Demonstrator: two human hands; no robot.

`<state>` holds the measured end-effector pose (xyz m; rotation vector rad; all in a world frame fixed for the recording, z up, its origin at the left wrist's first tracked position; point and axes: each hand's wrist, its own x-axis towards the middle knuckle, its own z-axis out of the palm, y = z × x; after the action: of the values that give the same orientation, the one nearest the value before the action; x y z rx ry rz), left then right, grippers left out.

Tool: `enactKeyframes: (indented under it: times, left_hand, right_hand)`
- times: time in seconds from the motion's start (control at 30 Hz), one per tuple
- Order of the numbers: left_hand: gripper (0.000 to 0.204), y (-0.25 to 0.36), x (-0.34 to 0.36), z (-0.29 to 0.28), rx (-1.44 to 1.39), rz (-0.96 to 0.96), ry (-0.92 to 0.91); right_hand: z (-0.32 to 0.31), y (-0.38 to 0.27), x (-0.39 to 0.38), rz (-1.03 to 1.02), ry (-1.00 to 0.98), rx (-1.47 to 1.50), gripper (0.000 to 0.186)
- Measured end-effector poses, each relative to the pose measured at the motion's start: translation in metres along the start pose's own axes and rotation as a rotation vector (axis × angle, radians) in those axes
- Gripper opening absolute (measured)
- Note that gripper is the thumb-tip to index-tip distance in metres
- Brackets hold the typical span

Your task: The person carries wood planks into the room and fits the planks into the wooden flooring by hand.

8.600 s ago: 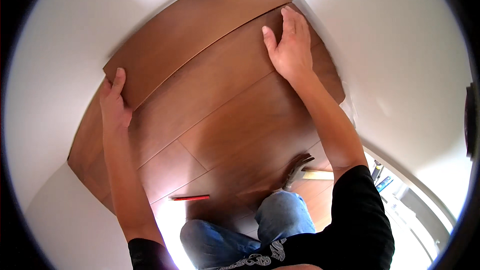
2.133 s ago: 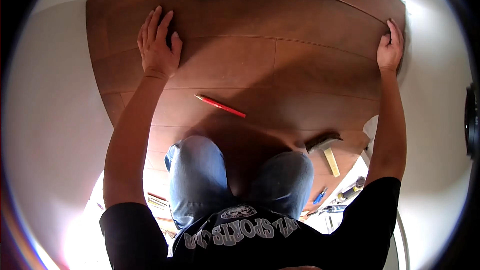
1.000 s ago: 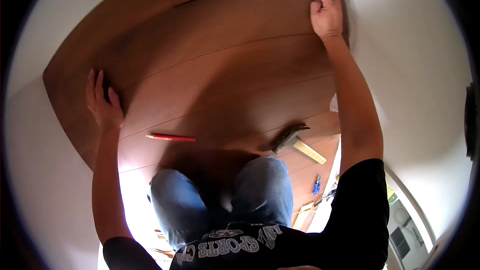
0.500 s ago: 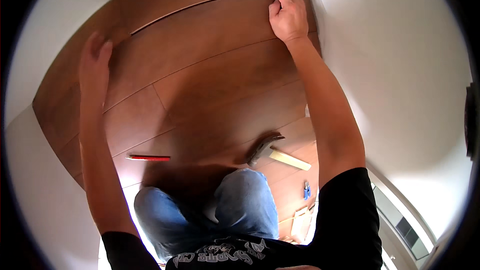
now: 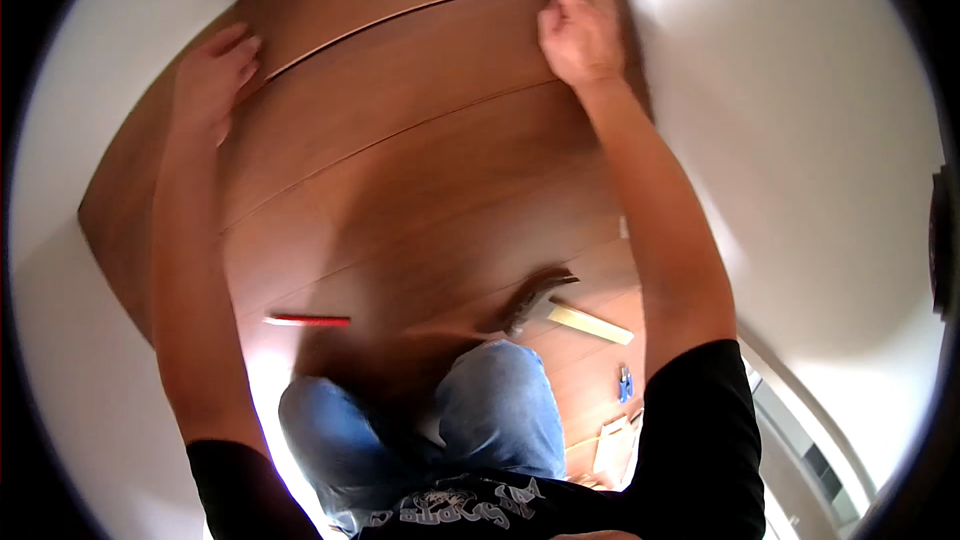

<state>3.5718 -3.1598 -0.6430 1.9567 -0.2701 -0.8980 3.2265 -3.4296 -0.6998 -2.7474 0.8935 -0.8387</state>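
We kneel on the floor (image 5: 420, 230). Our left hand (image 5: 212, 75) and right hand (image 5: 578, 30) press flat, fingers spread, on the ends of the plank (image 5: 400, 90) at upper frame. It looks long, stiff, smooth; best handled by both ends.

Pretty plain room: white walls (image 5: 800, 140) wrap around on both sides, bright and a bit washed out from strong light up top and on the right. Floor (image 5: 420, 200) is warm brown wood-look laminate with long seams running across. A glaring patch of light (image 5: 262, 380) hits the lower left. Some kind of white frame or track (image 5: 800, 430) sits at the lower right.
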Motion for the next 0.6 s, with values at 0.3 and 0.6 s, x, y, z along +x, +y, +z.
enactKeyframes:
  times: [0.3, 0.6]
  left_hand:
    - [0.032, -0.007, 0.030, 0.012, -0.126, 0.015, -0.047]
    - [0.039, 0.007, 0.009, -0.001, 0.314, 0.157, 0.024]
  right_hand:
    - [-0.016, 0.007, 0.003, -0.055, -0.070, -0.075, 0.041]
    - [-0.009, 0.003, 0.001, -0.049, -0.073, -0.062, 0.041]
